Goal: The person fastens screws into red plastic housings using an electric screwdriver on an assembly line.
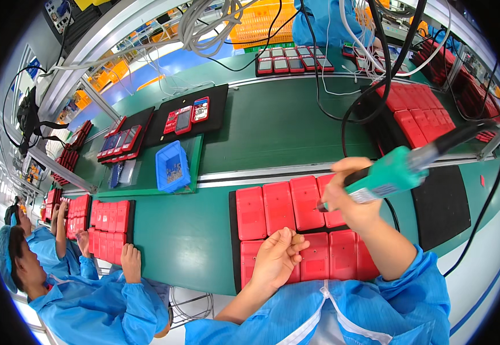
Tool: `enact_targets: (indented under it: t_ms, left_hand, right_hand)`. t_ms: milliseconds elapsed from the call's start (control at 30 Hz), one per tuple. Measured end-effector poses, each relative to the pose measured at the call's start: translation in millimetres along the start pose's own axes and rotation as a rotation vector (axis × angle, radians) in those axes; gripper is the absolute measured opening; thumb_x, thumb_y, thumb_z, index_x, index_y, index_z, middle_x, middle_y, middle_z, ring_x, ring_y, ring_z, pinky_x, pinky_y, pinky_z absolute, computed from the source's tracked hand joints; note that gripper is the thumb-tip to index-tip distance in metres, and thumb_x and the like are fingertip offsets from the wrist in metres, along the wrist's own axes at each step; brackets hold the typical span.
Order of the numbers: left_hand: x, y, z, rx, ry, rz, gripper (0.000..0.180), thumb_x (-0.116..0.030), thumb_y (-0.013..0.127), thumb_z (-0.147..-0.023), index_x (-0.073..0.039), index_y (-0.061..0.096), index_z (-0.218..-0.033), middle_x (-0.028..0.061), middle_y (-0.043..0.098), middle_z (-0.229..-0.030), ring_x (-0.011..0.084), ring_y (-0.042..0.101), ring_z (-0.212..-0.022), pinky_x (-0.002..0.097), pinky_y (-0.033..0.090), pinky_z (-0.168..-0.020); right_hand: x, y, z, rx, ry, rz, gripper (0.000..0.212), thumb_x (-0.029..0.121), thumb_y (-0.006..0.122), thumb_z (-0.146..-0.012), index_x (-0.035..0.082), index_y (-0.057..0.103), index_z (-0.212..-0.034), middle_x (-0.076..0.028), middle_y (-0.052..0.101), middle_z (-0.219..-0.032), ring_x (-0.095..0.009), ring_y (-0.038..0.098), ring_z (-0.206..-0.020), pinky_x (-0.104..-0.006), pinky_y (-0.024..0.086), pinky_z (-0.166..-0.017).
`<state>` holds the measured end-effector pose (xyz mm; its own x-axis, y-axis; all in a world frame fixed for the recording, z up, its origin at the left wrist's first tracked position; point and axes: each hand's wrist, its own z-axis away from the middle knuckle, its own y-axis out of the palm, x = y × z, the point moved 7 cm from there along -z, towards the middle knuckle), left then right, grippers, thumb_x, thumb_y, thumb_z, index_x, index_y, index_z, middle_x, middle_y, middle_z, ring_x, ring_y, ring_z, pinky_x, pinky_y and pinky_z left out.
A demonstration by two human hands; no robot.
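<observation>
My right hand point(354, 201) is wrapped round a green electric screwdriver point(398, 168), held tilted. The dark tip points down and left over a red plastic casing point(306, 198) in the back row; whether it touches cannot be told. Two rows of such casings lie side by side on a black mat point(234, 230) in front of me, small holes showing in their faces. Above the front row, my left hand point(277, 259) is closed, thumb and fingertips pinched together. Anything between those fingertips is too small to make out. My hands and right forearm hide some casings.
A blue bin point(173, 167) of small metal parts stands behind, to the left. A bare black mat point(442, 201) lies right. Cables point(345, 123) hang near the screwdriver. Stacked red casings point(416, 112) sit beyond the metal rail. Co-workers in blue point(97, 302) work at left.
</observation>
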<state>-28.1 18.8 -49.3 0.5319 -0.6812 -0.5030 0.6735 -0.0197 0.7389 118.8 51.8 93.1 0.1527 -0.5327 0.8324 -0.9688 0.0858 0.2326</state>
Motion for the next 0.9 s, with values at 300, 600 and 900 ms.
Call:
enact_targets:
  t_ms: [300,600,900]
  left_hand:
    - [6,17,-5,0.079,-0.070,-0.011,0.017,-0.026,0.045,-0.088,-0.011,0.052,-0.084,0.0008,0.057,-0.075,0.0126,0.059,-0.072,0.0202,0.040,-0.051]
    - [10,25,-2,0.110,-0.131,-0.010,0.021,-0.028,0.043,-0.089,-0.011,0.053,-0.082,0.0002,0.056,-0.067,0.0118,0.056,-0.065,0.0208,0.039,-0.049]
    - [12,29,0,0.075,-0.166,-0.002,0.024,-0.032,0.046,-0.088,-0.012,0.052,-0.075,-0.0010,0.053,-0.063,0.0096,0.054,-0.061,0.0196,0.036,-0.046]
  right_hand:
    - [52,5,14,0.119,-0.132,-0.224,0.022,-0.006,0.051,-0.076,0.004,0.036,-0.090,-0.008,0.049,-0.058,-0.012,0.050,-0.045,-0.0304,0.048,-0.049]
    - [58,11,17,0.204,-0.086,-0.245,0.024,-0.010,0.049,-0.075,0.004,0.038,-0.090,-0.010,0.050,-0.059,-0.016,0.052,-0.051,-0.0319,0.047,-0.052]
    - [62,14,19,0.261,-0.092,-0.237,0.028,-0.013,0.051,-0.070,0.003,0.041,-0.091,-0.012,0.052,-0.062,-0.020,0.055,-0.056,-0.0317,0.046,-0.052]
